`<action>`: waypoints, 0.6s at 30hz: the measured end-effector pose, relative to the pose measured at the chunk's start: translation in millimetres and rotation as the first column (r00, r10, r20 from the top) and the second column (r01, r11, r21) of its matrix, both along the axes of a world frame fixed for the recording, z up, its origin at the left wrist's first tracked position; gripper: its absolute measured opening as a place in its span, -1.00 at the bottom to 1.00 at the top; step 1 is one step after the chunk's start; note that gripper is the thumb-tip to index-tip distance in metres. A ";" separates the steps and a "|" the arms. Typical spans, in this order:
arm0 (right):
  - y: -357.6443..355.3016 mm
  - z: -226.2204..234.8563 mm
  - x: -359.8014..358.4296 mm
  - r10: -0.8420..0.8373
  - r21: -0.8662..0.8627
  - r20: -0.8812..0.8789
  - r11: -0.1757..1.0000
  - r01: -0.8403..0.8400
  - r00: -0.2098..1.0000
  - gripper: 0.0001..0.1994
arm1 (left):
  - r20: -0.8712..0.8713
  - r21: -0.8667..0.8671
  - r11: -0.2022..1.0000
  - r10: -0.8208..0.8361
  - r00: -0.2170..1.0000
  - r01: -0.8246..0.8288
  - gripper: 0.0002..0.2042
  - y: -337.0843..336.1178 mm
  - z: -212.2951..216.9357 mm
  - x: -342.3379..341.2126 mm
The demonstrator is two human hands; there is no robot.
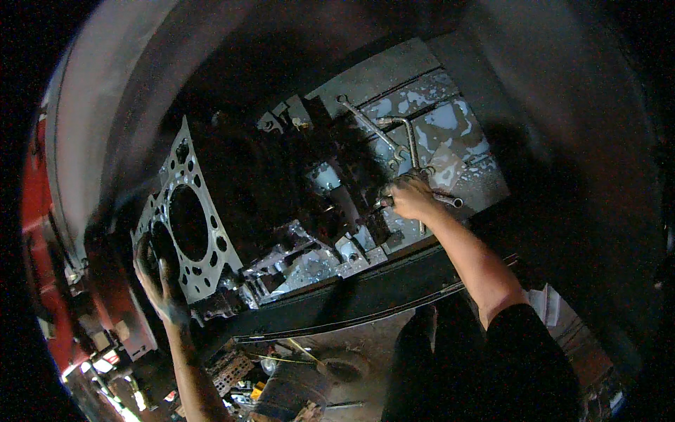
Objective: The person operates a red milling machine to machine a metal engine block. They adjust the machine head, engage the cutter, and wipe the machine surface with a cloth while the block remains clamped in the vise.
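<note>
The engine block occupies the table's left, long axis running roughly lengthwise, holed face leftward. Hands apart: left hand spread at that face; right hand curled by wrenches, hold unclear.

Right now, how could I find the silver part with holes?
Find the dark machine in the middle. At its left end, by the left hand, is the silver part. Unlike its neighbours, it has a big round hole with smaller ones around.

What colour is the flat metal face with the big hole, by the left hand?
The metal face is silvery grey, best seen in the head view.
</note>
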State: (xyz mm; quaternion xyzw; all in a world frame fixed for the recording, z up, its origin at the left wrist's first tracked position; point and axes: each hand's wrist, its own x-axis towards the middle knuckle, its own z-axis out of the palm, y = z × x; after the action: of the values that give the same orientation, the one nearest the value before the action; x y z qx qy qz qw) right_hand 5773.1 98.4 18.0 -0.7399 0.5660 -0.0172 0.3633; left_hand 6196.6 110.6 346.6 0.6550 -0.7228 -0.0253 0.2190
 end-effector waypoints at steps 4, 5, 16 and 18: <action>-18.7 -15.6 11.2 0.432 -0.215 -0.167 0.861 -0.460 0.886 -0.80 | -0.114 0.009 1.000 0.014 0.993 -0.013 -0.50 -0.4 -2.2 2.2; -20.3 -19.7 14.0 0.351 -0.160 -0.107 0.917 -0.364 0.930 -0.81 | -0.134 0.011 1.000 0.001 0.991 0.000 -0.50 -0.9 -2.7 1.5; -5.3 7.5 6.0 0.248 -0.384 -0.081 0.886 -0.260 0.965 -0.71 | 0.139 -0.059 0.997 0.050 0.989 -0.042 -0.55 -1.8 4.8 -5.6; -35.5 28.6 4.8 0.374 -0.077 -0.191 0.916 -0.393 0.908 -0.63 | 0.155 -0.067 0.998 -0.002 0.988 0.013 -0.55 -2.1 4.4 -5.0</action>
State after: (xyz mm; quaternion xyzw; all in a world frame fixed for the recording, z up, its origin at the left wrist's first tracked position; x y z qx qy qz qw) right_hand 5777.9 62.9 46.6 -0.8548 0.4368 0.0866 0.2666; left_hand 6191.6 108.4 351.0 0.6445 -0.7404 0.0493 0.1843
